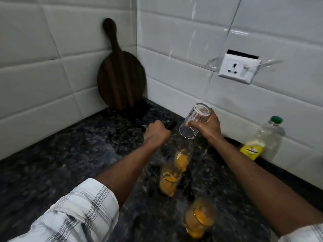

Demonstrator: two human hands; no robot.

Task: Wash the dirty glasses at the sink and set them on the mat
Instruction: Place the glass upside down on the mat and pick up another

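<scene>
This is a home kitchen, seen at a corner of the worktop. A dark speckled stone counter [70, 154] meets glossy white wall tiles [174, 41] on the left and far sides. A round dark wooden chopping board [120, 79] with a handle leans in the far corner. A white wall socket [238, 69] sits on the right. Below it, a green-capped plastic bottle [262, 138] stands by the wall. Near it, drinking glasses [170, 180] smeared with orange stand on the counter.
</scene>
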